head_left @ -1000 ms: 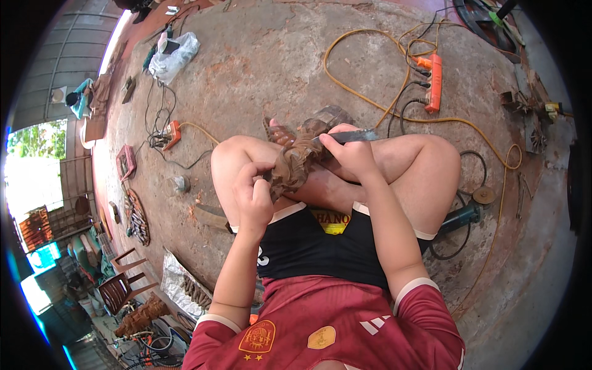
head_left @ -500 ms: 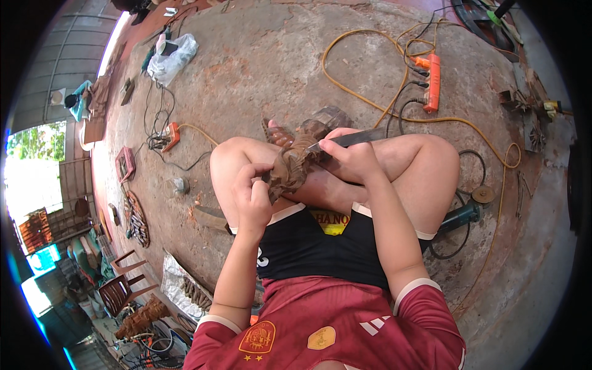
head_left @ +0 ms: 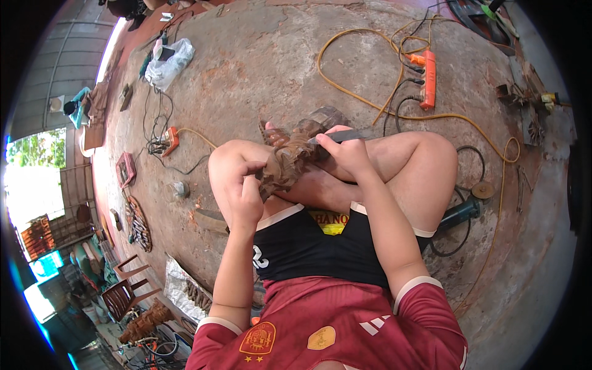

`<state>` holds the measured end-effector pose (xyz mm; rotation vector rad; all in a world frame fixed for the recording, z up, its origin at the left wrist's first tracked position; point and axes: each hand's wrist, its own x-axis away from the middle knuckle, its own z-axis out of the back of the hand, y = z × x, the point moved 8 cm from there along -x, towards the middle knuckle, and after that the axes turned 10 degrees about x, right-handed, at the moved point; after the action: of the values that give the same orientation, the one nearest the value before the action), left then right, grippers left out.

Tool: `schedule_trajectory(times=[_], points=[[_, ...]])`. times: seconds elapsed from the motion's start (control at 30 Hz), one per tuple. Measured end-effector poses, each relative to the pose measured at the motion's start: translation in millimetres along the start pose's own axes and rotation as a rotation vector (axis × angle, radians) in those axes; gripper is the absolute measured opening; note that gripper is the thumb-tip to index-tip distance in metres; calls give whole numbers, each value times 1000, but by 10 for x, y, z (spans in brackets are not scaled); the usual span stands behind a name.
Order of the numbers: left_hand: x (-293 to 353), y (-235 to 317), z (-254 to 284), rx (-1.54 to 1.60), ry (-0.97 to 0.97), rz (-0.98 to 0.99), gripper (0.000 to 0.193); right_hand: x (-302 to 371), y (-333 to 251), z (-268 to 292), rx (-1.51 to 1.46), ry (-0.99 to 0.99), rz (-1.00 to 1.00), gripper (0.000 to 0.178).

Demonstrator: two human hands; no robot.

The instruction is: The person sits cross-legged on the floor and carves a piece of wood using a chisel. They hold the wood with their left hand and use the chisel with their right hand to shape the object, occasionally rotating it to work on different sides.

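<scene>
Right hand partly hides the dark blade.

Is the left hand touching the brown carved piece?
Touching: the head view shows the left hand gripping the brown carved piece at its near end.

One wide fisheye view looked steeply down from the wearer's head.
The camera sat above the maroon short-sleeved shirt, which filled the lower edge close to the lens, and faced out over the bare crossed legs. The left hand and right hand lay farther off, near the middle of the frame, seen from above. Beyond them the worn grey-brown concrete floor stretched toward the top, while at far left the grey gridded wall bent along the dark circular rim.
</scene>
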<state>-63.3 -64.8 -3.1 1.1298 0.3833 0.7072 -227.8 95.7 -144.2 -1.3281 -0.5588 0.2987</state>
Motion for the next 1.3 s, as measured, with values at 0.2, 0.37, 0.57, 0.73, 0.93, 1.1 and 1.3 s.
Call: schedule_trajectory(times=[0.2,0.37,0.57,0.73,0.93,1.1,1.3], points=[[-51,-128,57,51,-33,7,38,28,-106,-60,-24,-138,27,22],[-59,-178,93,83,-39,-1,35,24,-82,-89,-83,-187,-2,24],[-48,-211,121,90,-29,-16,35,-3,-46,-45,49,-174,-51,24],[-41,-182,107,82,-26,-15,35,6,-42,-42,23,-192,-33,26],[-35,-160,86,31,-25,30,41,-3,-30,-16,77,-168,-28,24],[-43,-178,107,71,-25,-23,34,34,-92,-46,-81,-211,-74,22],[-64,-165,99,76,-26,-37,35,-82,138,99,75,42,-85,21]])
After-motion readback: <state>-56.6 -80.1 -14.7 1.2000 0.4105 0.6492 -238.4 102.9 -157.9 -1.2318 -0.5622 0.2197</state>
